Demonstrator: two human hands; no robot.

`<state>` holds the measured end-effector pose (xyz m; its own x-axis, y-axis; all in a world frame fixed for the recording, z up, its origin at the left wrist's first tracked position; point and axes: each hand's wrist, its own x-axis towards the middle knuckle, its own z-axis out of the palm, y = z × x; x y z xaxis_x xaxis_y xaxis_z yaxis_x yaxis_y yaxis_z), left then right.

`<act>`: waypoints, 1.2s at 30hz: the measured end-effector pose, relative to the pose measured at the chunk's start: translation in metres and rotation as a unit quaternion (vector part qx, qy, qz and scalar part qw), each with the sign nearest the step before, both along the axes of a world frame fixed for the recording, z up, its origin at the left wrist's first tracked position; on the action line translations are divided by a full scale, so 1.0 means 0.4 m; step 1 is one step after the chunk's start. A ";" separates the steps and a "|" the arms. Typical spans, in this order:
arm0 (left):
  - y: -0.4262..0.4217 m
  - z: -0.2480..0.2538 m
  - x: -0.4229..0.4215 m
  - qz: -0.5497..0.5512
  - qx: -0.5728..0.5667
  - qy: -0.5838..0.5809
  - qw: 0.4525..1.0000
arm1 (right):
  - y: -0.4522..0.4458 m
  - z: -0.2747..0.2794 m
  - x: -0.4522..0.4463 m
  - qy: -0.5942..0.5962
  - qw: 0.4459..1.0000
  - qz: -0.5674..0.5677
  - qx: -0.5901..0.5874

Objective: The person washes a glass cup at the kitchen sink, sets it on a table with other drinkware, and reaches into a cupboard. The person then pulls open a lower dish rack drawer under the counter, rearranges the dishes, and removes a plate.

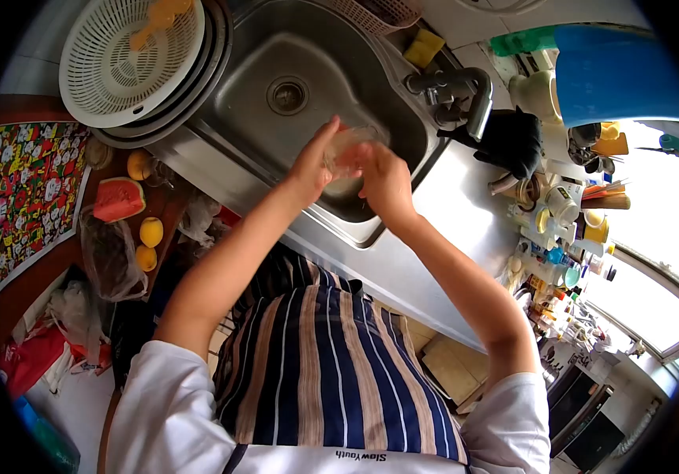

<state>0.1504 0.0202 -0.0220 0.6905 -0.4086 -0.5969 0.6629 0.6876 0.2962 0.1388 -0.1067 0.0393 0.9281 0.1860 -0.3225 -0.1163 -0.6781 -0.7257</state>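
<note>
Over the steel sink (pixel 236 118), both hands are around a clear glass vessel (pixel 345 150), its outline partly blurred. My left hand (pixel 313 162) holds it from the left side, fingers wrapped along its wall. At its right side is my right hand (pixel 385 178), with bent fingers pressed to the glass; some fingertips are hidden. The sink's round drain (pixel 287 95) shows up and left of the hands. The faucet (pixel 479 107) stands to their right, with its spout turned away from the glass.
Stacked basins with a white colander (pixel 110 79) stand left of the sink. Watermelon (pixel 119 199) and yellow fruits (pixel 150 231) lie on the left table. A yellow sponge (pixel 424 49) rests behind the sink. Black gloves (pixel 513 142) hang by the faucet; jars (pixel 562 207) crowd the right.
</note>
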 end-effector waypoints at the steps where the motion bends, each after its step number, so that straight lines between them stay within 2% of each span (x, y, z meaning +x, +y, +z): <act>1: -0.011 0.017 -0.017 -0.001 0.001 0.002 1.000 | 0.019 -0.001 0.010 0.164 0.965 -0.183 0.089; 3: -0.021 0.041 -0.032 0.085 0.086 0.020 0.992 | 0.034 0.004 0.010 0.181 0.950 -0.215 0.135; 4: -0.001 -0.002 -0.035 0.059 0.015 0.014 0.998 | 0.036 0.010 -0.009 0.152 0.965 -0.158 0.141; 5: 0.023 -0.047 -0.028 0.057 0.016 0.015 0.998 | 0.037 0.013 -0.021 0.123 0.976 -0.101 0.147; 6: 0.049 -0.059 -0.013 -0.036 -0.055 0.027 0.997 | -0.002 -0.005 -0.023 -0.023 0.994 0.096 0.056; 7: 0.062 -0.062 -0.010 -0.128 -0.125 0.041 0.983 | -0.062 -0.019 -0.019 -0.165 0.942 0.288 -0.037; 8: 0.061 -0.046 -0.007 -0.192 -0.094 0.081 0.974 | -0.109 -0.015 0.009 -0.151 0.912 0.380 -0.041; 9: 0.061 -0.065 -0.005 -0.190 -0.091 0.081 0.974 | -0.140 -0.001 0.063 -0.200 0.817 0.531 -0.101; 11: 0.052 -0.117 -0.004 -0.313 -0.245 0.153 0.905 | -0.124 0.037 0.104 -0.278 0.727 0.611 -0.142; 12: 0.051 -0.107 0.001 -0.318 -0.245 0.154 0.903 | -0.126 0.030 0.110 -0.277 0.730 0.608 -0.144; 15: 0.045 -0.049 0.021 -0.285 -0.131 0.121 0.942 | -0.123 0.005 0.079 -0.276 0.748 0.581 -0.165; 16: 0.043 -0.078 0.024 -0.251 -0.154 0.073 0.953 | -0.102 0.004 0.043 -0.173 0.869 0.448 -0.118; 17: 0.025 -0.104 0.018 -0.248 -0.155 0.073 0.953 | -0.086 -0.006 0.022 -0.062 0.951 0.296 -0.064; 18: -0.002 -0.080 0.011 -0.144 -0.048 0.136 0.979 | -0.083 -0.036 0.019 -0.071 0.959 0.270 -0.046; 19: -0.019 -0.066 0.006 -0.036 0.061 0.195 0.978 | -0.059 -0.028 0.028 -0.071 0.959 0.273 -0.043; 20: -0.024 -0.068 0.000 -0.035 0.063 0.195 0.978 | -0.035 -0.018 0.036 0.084 0.992 0.098 0.000; 21: -0.031 -0.070 -0.015 -0.022 0.099 0.125 0.987 | -0.013 -0.013 0.033 0.237 0.967 -0.086 0.043; 22: -0.042 -0.071 -0.027 -0.010 0.132 0.054 0.990 | -0.002 -0.029 0.037 0.221 0.954 -0.164 0.115; 23: -0.054 -0.072 -0.029 -0.011 0.133 0.052 0.990 | 0.014 -0.029 0.042 0.219 0.954 -0.165 0.116; 25: -0.072 -0.039 -0.025 0.081 0.177 0.061 0.979 | 0.043 -0.004 0.046 0.149 0.968 -0.197 0.041; 26: -0.066 -0.028 -0.014 0.079 0.176 0.061 0.979 | 0.044 -0.004 0.037 0.119 0.976 -0.180 0.018; 27: -0.051 -0.018 0.003 0.010 0.155 0.075 0.985 | 0.027 -0.007 0.021 0.120 0.976 -0.182 0.018; 28: -0.036 -0.019 0.019 -0.058 0.133 0.088 0.985 | -0.007 -0.011 0.004 0.052 0.998 -0.028 0.014; 29: -0.021 -0.033 0.029 -0.057 0.134 0.089 0.985 | -0.043 -0.010 -0.003 -0.018 0.992 0.127 0.011; 30: -0.003 -0.060 0.038 -0.180 0.081 0.107 0.974 | -0.083 -0.004 0.004 -0.040 0.947 0.282 -0.146; 31: 0.016 -0.097 0.047 -0.300 0.027 0.122 0.946 | -0.133 -0.036 0.019 -0.185 0.900 0.387 -0.075; 32: 0.033 -0.185 0.038 -0.336 -0.104 0.079 0.933 | -0.142 -0.031 0.026 -0.165 0.903 0.390 -0.069; 33: 0.026 -0.149 0.037 -0.336 -0.104 0.081 0.933 | -0.143 -0.024 0.029 -0.144 0.907 0.392 -0.062; 34: 0.008 -0.074 0.040 -0.271 0.027 0.085 0.958 | -0.131 -0.020 0.025 -0.144 0.907 0.390 -0.063; 35: -0.017 -0.026 0.040 -0.202 0.155 0.085 0.963 | -0.107 -0.020 0.018 -0.034 0.965 0.258 -0.033; 36: -0.042 -0.015 0.030 -0.204 0.153 0.085 0.963 | -0.086 -0.019 0.011 0.079 0.990 0.119 0.000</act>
<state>0.1623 0.0032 -0.0279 0.3922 -0.4128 -0.8221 0.9159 0.2579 0.3075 0.1433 -0.1411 0.0319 0.7966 0.3925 -0.4597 -0.0655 -0.7000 -0.7111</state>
